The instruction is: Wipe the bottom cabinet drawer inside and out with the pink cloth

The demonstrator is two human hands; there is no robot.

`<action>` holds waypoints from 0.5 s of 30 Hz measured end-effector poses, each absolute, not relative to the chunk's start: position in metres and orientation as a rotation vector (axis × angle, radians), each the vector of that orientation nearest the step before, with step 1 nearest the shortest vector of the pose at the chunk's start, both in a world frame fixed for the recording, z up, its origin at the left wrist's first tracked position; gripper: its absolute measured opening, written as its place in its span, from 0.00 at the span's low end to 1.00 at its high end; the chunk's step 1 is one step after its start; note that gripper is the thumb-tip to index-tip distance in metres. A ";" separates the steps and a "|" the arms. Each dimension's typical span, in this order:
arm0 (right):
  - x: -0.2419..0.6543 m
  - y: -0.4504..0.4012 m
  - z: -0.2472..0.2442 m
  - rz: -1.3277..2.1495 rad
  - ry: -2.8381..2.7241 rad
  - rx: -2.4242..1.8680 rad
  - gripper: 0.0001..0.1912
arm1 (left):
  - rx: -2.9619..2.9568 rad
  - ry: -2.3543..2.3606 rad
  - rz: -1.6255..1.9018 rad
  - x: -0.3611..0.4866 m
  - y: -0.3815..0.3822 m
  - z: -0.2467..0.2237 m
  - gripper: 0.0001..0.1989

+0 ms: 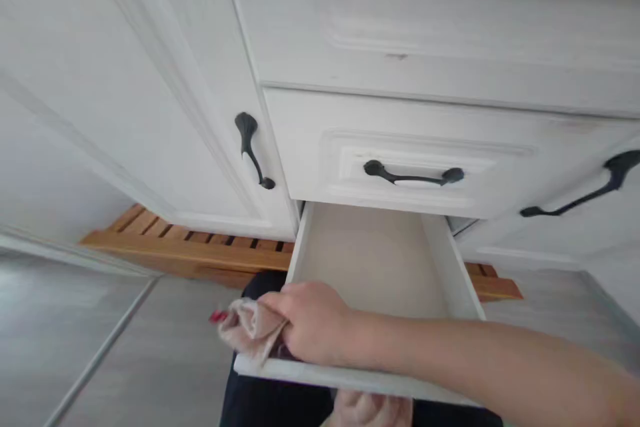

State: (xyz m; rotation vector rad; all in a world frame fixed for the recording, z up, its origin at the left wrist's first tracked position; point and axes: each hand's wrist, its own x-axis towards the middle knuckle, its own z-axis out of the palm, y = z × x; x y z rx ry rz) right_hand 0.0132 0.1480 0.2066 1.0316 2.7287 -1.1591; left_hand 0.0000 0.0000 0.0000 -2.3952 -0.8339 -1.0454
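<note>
Right hand (313, 320) closed around a beige cloth (250, 330) with a red tag, pressed on the front-left corner of the open drawer (450, 267). Drawer is pulled out, lowest in a white cabinet, interior bare. Left hand (373, 409) sits under the drawer front, mostly hidden; grip can't be made out. Closed drawer with black handle (413, 175) directly above. Wooden slat rack (190, 247) on floor behind.
</note>
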 end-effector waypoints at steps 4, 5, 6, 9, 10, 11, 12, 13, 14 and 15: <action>0.025 0.149 0.207 -1.555 2.545 0.926 0.22 | -2.341 -0.877 -1.140 0.015 0.000 -0.006 0.08; 0.029 0.149 0.204 -1.716 2.463 0.915 0.21 | -2.292 -0.903 -1.200 0.018 0.002 -0.005 0.07; 0.033 0.149 0.201 -1.886 2.365 0.885 0.20 | -2.232 -0.925 -1.270 0.021 0.004 -0.003 0.07; 0.047 0.149 0.188 -2.305 2.024 0.705 0.23 | -2.072 -0.942 -1.461 0.025 0.013 0.007 0.04; 0.051 0.149 0.185 -2.399 1.932 0.644 0.25 | -2.062 -0.929 -1.481 0.025 0.015 0.010 0.04; 0.056 0.150 0.183 -2.473 1.866 0.588 0.26 | -2.078 -0.926 -1.469 0.023 0.015 0.011 0.05; 0.062 0.151 0.183 -2.526 1.835 0.535 0.27 | -2.110 -0.926 -1.438 0.022 0.015 0.011 0.05; 0.069 0.152 0.186 -2.557 1.842 0.489 0.26 | -2.156 -0.930 -1.386 0.020 0.013 0.008 0.07; 0.078 0.153 0.190 -2.561 1.878 0.452 0.25 | -2.199 -0.936 -1.327 0.017 0.009 0.004 0.08; 0.088 0.153 0.197 -2.539 1.932 0.429 0.22 | -2.228 -0.937 -1.273 0.015 0.005 -0.002 0.09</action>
